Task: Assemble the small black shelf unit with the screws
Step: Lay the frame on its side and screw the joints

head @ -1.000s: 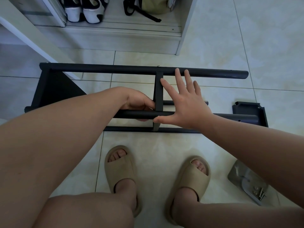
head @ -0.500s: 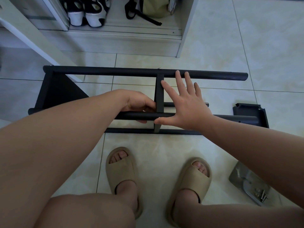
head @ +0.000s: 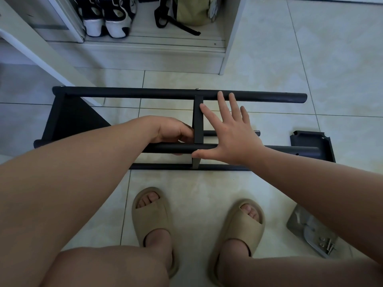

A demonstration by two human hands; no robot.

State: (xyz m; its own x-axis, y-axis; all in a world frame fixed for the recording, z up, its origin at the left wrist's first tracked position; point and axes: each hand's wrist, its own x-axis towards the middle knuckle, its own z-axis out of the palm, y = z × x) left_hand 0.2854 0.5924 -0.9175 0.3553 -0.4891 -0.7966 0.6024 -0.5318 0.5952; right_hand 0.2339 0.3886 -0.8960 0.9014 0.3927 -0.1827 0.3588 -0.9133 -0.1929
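A: Shelf frame, spotted where?
B: Lay flat on the tiles, crossbar at mid-length.
A: Left hand?
B: Just left of the crossbar, curled round the near tube.
A: Right hand?
B: Just right of it, splayed wide, thumb touching that tube. Screws lay well right.

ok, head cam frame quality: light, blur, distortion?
Head view: dim, soft light, corners darkened, no hard glare. Wide-angle bend bows the top tube and tile joints. Left hand, gripping the middle tube, and right hand sharp, no motion blur. Black side panel loses detail.
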